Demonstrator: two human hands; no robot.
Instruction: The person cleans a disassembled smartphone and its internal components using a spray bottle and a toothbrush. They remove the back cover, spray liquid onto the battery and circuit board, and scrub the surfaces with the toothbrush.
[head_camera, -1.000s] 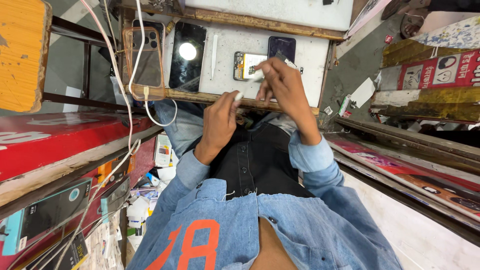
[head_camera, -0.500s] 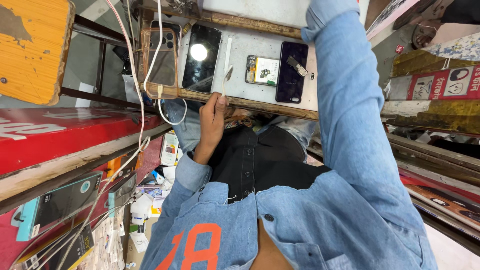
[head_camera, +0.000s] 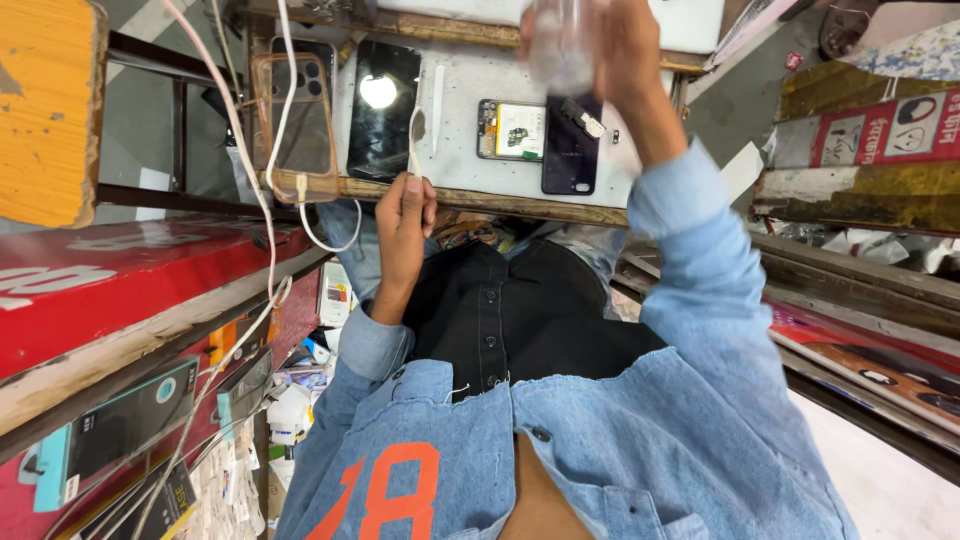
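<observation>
My left hand (head_camera: 403, 222) rests at the front edge of the small white worktable (head_camera: 462, 82), closed on a thin white pry tool (head_camera: 414, 138) that points up over the tabletop. My right hand (head_camera: 622, 48) is raised above the table's far side and grips a blurred clear container (head_camera: 560, 42). Below it lie an opened phone with bare internals (head_camera: 510, 130) and a dark blue back cover (head_camera: 569, 150) with a small metal part (head_camera: 585, 118) on it.
A black phone with a light glare (head_camera: 382, 108) and a phone in a clear brown case (head_camera: 297, 125) with a white cable (head_camera: 280, 90) lie at the table's left. A yellow wooden stool (head_camera: 45, 110) stands left, with red shelves (head_camera: 120, 290) and boxed goods (head_camera: 120, 430) below.
My right hand left the opened phone, reached far beyond the table, and has come back raised with the clear container. My left hand took up the white tool at the table edge.
</observation>
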